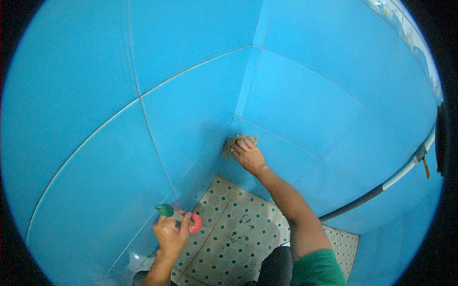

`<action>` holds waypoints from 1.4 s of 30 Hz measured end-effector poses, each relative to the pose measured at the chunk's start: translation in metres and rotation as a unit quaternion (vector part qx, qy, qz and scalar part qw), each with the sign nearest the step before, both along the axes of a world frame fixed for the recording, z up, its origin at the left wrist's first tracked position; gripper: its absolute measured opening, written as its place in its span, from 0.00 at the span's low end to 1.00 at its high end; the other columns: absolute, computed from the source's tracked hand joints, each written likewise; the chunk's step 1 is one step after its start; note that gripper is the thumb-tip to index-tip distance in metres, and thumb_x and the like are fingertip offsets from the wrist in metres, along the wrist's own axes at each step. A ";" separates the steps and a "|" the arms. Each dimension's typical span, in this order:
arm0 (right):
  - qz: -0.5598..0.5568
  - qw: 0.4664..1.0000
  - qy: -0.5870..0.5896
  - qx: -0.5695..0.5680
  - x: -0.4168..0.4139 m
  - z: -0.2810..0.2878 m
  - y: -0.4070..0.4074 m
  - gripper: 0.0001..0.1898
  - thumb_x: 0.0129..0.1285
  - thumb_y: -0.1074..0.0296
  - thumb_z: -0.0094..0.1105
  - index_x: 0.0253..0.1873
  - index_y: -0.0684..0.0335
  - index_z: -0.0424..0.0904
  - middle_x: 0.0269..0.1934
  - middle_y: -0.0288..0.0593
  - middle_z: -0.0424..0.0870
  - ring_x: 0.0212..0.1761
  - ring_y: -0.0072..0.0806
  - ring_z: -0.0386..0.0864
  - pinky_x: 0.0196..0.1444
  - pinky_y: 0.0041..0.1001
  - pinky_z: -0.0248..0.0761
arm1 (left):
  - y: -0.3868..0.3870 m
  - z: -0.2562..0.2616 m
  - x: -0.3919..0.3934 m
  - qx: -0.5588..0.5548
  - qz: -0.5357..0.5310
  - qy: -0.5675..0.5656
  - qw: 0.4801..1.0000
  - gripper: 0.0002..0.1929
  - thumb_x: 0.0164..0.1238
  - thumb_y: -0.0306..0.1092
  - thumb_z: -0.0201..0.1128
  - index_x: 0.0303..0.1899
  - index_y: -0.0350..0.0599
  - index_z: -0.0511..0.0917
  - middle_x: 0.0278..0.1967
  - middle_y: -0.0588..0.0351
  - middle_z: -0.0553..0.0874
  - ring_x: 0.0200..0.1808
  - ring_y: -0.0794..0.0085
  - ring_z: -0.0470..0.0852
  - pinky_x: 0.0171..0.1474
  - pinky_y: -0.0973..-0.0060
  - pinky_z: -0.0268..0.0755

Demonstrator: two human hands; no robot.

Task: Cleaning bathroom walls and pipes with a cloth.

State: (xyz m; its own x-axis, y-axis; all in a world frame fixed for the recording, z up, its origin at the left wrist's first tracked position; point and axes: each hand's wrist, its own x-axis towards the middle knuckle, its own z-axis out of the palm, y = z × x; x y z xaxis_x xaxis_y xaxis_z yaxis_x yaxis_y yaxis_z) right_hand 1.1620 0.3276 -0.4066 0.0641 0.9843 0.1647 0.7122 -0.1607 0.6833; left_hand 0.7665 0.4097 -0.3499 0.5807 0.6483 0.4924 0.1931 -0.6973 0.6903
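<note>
Near the inner corner of the blue tiled wall (193,118), my right hand (247,153) presses a crumpled, greyish-brown cloth (242,138) against the tiles, low down above the floor. My left hand (170,230) is at the lower left, close to the left wall, closed around an object with a green top (164,210) and a pale neck, perhaps a spray bottle; its lower part is hidden by the hand. A coral-pink ruffled ring (195,223) shows beside the left thumb. Whether the hand also grips this ring I cannot tell.
The floor (229,237) has pale tiles with small green diamonds and some dark marks. A white and dark pipe (400,178) with a yellow-handled valve (425,168) runs along the right side. My dark-clad leg (275,266) is at the bottom. A clear plastic-like item (136,260) lies lower left.
</note>
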 end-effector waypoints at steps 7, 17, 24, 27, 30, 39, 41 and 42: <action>0.105 0.961 -0.050 0.251 -0.004 0.213 0.023 0.12 0.59 0.62 0.58 0.48 0.52 0.81 0.60 0.42 0.79 0.62 0.42 0.73 0.66 0.48 0.63 | 0.006 -0.009 -0.007 0.054 0.011 0.016 0.998 0.05 0.56 0.28 0.72 0.31 0.42 0.83 0.33 0.49 0.88 0.39 0.51 0.86 0.45 0.58 0.77; 0.068 0.950 0.089 0.293 0.004 0.018 0.031 0.15 0.61 0.63 0.56 0.52 0.55 0.83 0.60 0.44 0.78 0.66 0.43 0.70 0.71 0.53 0.57 | 0.008 -0.004 0.011 0.046 -0.022 -0.021 0.998 0.06 0.54 0.26 0.72 0.31 0.42 0.82 0.32 0.50 0.85 0.38 0.54 0.84 0.43 0.62 0.76; -0.056 0.991 0.123 0.013 -0.006 -0.202 0.010 0.19 0.66 0.61 0.53 0.60 0.57 0.82 0.63 0.42 0.76 0.72 0.40 0.61 0.74 0.46 0.56 | 0.001 -0.005 0.001 0.062 -0.023 -0.012 0.998 0.07 0.52 0.26 0.73 0.31 0.41 0.82 0.32 0.49 0.84 0.37 0.56 0.84 0.42 0.63 0.75; -0.028 0.993 0.100 -0.047 0.023 -0.210 0.019 0.18 0.67 0.62 0.53 0.58 0.59 0.82 0.62 0.42 0.76 0.69 0.40 0.65 0.72 0.45 0.59 | 0.003 -0.008 0.006 0.059 -0.036 -0.017 0.997 0.07 0.53 0.26 0.73 0.32 0.41 0.82 0.32 0.49 0.84 0.38 0.55 0.84 0.43 0.63 0.75; -0.013 0.947 0.278 0.161 0.006 -0.115 0.029 0.18 0.62 0.66 0.54 0.56 0.63 0.81 0.65 0.47 0.75 0.67 0.45 0.69 0.72 0.43 0.59 | 0.009 -0.011 -0.004 0.081 -0.031 0.000 0.996 0.06 0.54 0.27 0.72 0.32 0.40 0.82 0.33 0.49 0.84 0.39 0.55 0.84 0.44 0.62 0.75; 0.063 0.964 0.066 0.250 -0.012 0.037 -0.013 0.15 0.60 0.65 0.60 0.52 0.54 0.83 0.63 0.40 0.77 0.66 0.41 0.71 0.68 0.48 0.62 | 0.012 -0.013 0.003 0.069 -0.040 -0.023 0.997 0.06 0.55 0.25 0.73 0.30 0.38 0.83 0.33 0.52 0.84 0.36 0.60 0.83 0.38 0.67 0.75; 0.023 0.975 0.123 0.184 -0.006 -0.029 -0.029 0.18 0.60 0.64 0.58 0.56 0.57 0.82 0.64 0.42 0.75 0.67 0.43 0.69 0.73 0.46 0.58 | 0.010 -0.014 -0.002 0.047 -0.033 -0.013 0.998 0.06 0.54 0.26 0.73 0.31 0.39 0.83 0.34 0.50 0.84 0.38 0.57 0.83 0.41 0.65 0.75; 0.011 0.974 0.164 0.159 -0.005 -0.075 -0.045 0.18 0.62 0.64 0.57 0.56 0.58 0.82 0.65 0.42 0.74 0.69 0.43 0.68 0.74 0.44 0.57 | 0.009 -0.014 -0.004 0.026 -0.024 -0.004 0.999 0.08 0.52 0.27 0.73 0.32 0.39 0.83 0.35 0.48 0.84 0.40 0.54 0.83 0.45 0.62 0.75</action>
